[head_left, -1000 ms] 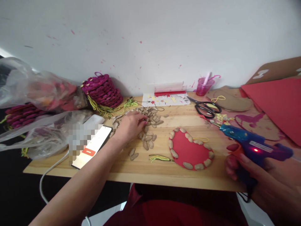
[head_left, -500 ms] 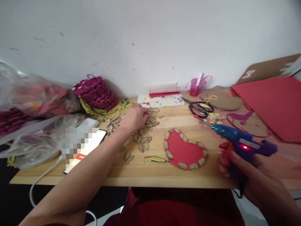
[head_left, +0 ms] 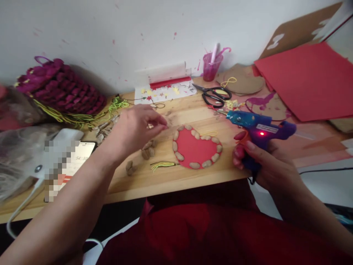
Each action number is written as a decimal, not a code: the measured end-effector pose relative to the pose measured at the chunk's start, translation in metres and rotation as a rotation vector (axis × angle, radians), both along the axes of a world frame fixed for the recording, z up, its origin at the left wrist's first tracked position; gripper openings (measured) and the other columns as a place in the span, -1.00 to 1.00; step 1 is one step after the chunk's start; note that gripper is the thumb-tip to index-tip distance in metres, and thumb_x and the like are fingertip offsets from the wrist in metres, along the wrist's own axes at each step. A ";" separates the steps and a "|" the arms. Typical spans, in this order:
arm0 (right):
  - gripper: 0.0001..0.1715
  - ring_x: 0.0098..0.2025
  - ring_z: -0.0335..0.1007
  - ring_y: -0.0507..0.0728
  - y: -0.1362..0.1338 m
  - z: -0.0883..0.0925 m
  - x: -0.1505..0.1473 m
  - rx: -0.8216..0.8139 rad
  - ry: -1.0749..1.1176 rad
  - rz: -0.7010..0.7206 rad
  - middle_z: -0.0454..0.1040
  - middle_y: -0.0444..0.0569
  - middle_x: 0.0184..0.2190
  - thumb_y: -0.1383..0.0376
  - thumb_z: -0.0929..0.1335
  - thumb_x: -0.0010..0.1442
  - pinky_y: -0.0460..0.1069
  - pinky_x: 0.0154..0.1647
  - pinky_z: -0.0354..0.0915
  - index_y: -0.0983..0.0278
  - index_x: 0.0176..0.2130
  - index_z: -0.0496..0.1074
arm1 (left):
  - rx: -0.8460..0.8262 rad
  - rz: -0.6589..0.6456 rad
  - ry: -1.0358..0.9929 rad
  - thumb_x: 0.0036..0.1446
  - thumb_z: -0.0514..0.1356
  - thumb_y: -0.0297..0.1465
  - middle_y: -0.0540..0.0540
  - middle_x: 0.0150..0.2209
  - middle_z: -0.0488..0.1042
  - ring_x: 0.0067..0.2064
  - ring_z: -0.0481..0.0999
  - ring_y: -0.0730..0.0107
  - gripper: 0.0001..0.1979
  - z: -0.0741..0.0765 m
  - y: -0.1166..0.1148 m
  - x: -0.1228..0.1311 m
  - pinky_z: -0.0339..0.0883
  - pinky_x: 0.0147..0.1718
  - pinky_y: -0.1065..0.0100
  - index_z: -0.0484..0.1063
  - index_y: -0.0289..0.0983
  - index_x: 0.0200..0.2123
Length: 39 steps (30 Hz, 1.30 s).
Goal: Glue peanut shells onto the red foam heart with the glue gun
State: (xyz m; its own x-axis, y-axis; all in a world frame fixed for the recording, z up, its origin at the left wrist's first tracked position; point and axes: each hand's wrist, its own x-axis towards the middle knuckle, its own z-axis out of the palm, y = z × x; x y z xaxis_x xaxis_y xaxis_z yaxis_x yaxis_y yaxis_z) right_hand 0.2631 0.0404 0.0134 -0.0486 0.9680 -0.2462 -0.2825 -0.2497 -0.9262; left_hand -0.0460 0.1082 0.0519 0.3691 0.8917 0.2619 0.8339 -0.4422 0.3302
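Peanut-edged heart (head_left: 190,149) near tabletop (head_left: 176,179) edge, bare wood (head_left: 190,112) behind. Right hand (head_left: 266,158) grips glue gun (head_left: 253,122), label (head_left: 267,129) illegible; left hand (head_left: 136,123) curled, contents unclear.

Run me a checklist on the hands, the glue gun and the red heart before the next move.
1. Right hand gripping the glue gun: ok.
2. Gun's red light lit: ok.
3. Left hand holding something: cannot tell; too blurred.
4. Red heart lying on the table, clear of both hands: ok.
5. Border of tan pieces unbroken: not ok; a gap shows at the heart's lower left.
6. Nozzle not touching the scissors: cannot tell; they show close together.
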 end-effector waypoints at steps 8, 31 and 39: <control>-0.75 -0.50 0.38 0.01 0.000 -0.003 0.004 0.023 0.005 0.039 0.46 -0.18 -0.53 0.19 0.49 0.15 -0.13 -0.49 0.32 0.21 -0.16 0.50 | -0.115 -0.425 0.055 0.37 0.13 -0.39 -0.12 -0.24 0.50 -0.19 0.44 0.29 -0.80 -0.003 -0.059 0.033 0.31 -0.21 0.28 0.57 -0.24 -0.19; -0.74 -0.51 0.38 0.01 -0.001 -0.001 0.003 0.016 -0.024 0.024 0.45 -0.18 -0.52 0.17 0.48 0.15 -0.12 -0.49 0.32 0.22 -0.17 0.49 | -0.186 -0.421 0.159 0.37 0.13 -0.35 -0.07 -0.27 0.48 -0.20 0.41 0.26 -0.82 -0.004 -0.075 0.015 0.23 -0.12 0.17 0.53 -0.19 -0.24; -0.76 -0.51 0.39 0.01 0.002 -0.006 0.005 0.067 0.024 0.059 0.47 -0.18 -0.52 0.20 0.49 0.18 -0.11 -0.49 0.31 0.24 -0.16 0.49 | -0.045 -0.286 0.045 0.36 0.14 -0.39 -0.11 -0.28 0.49 -0.21 0.39 0.24 -0.83 -0.011 -0.081 0.048 0.23 -0.18 0.17 0.55 -0.22 -0.22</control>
State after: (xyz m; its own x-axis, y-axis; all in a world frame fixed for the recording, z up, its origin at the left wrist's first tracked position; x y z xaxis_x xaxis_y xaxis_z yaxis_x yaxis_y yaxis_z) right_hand 0.2678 0.0421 0.0073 -0.1107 0.9775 -0.1794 -0.2913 -0.2045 -0.9345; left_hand 0.0023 0.0272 0.0411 0.6175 0.7602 0.2018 0.6918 -0.6470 0.3206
